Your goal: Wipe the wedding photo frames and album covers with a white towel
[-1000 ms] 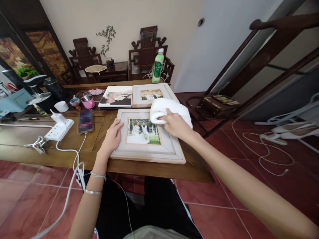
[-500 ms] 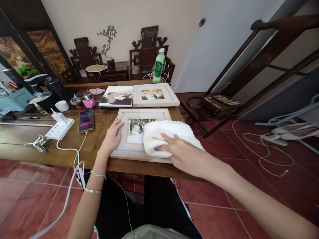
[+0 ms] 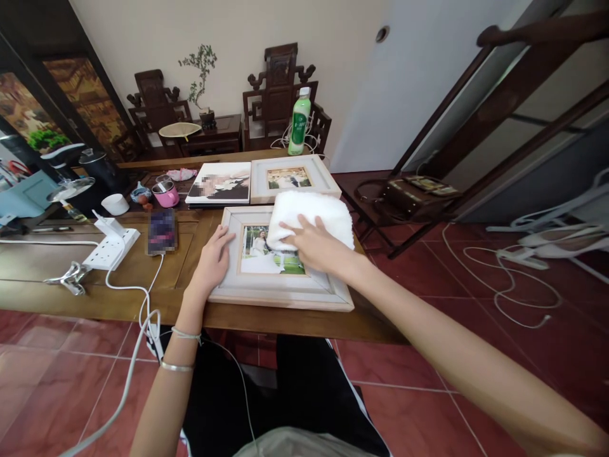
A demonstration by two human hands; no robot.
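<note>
A pale wooden picture frame [image 3: 280, 297] with a wedding photo lies flat near the table's front edge. My left hand [image 3: 212, 260] holds the left side of this frame, its fingers reaching over the rim. Under my right hand [image 3: 316, 244] is a folded, fluffy white cloth [image 3: 311, 209], pressed onto the upper right part of the frame. The fingers of that hand are partly spread over the cloth, which hides the right part of the photo and the frame's upper right corner.
Behind lie a second framed photo [image 3: 307, 181] and a photo panel [image 3: 221, 181]. A green bottle [image 3: 299, 124] stands at the back edge. Leftward are a phone [image 3: 162, 232], a power strip [image 3: 111, 246] with cables, a pink cup [image 3: 165, 194] and a white cup [image 3: 115, 204].
My right hand has slid the white cloth up and slightly left over the frame, uncovering its lower right corner. My left hand stays on the left side.
</note>
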